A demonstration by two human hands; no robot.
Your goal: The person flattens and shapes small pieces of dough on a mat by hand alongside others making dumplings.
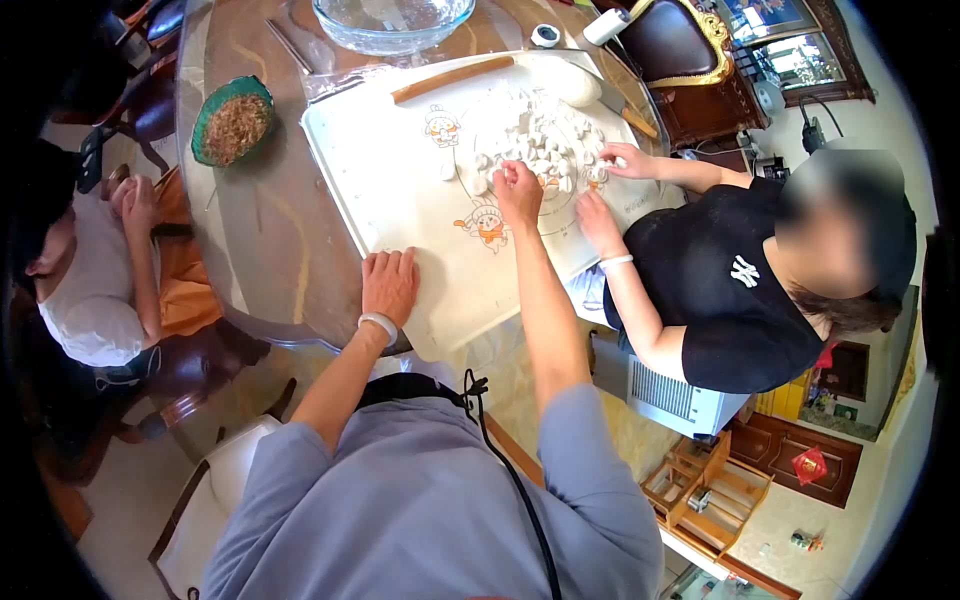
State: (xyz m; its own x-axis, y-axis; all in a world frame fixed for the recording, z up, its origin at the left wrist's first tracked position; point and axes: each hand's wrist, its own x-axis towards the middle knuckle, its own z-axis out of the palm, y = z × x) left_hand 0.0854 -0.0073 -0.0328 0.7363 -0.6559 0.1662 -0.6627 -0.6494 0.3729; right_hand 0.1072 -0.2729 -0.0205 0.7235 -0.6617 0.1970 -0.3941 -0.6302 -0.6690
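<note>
Nearest me, my left hand (pixel 390 285) rests palm down at the near left edge of the white mat (pixel 440 300), its fingers laid out straight and slightly apart, one pale bracelet (pixel 378 326) around the wrist. My right hand (pixel 517 195) reaches farther in, its fingertips drawn together at the near edge of the dough pieces (pixel 548 150); I cannot tell whether they pinch one. These pieces lie in a loose heap toward the far right part of the mat: small, white, stubby lumps, matte, some touching or overlapping, dozens of them, too crowded for me to count exactly. One stray piece (pixel 447 171) lies apart to the left. Two hands of a person in a black shirt (pixel 700 270) take up the right side of the heap, one hand (pixel 600 225) near my right, the other (pixel 627 160) a little beyond. Past the heap, the mat bears one wooden rolling pin (pixel 452 80), one big smooth dough lump (pixel 568 84) and, just beside it, one knife (pixel 638 119) with a wooden handle. On the table (pixel 265 250), to the left of the mat, stands one green bowl (pixel 233 122) of brown shreds; farther off is one clear glass bowl (pixel 394 35), and at the far right one white cylinder (pixel 606 27). Beyond the table stands a dark, gold-trimmed chair (pixel 672 42).
</note>
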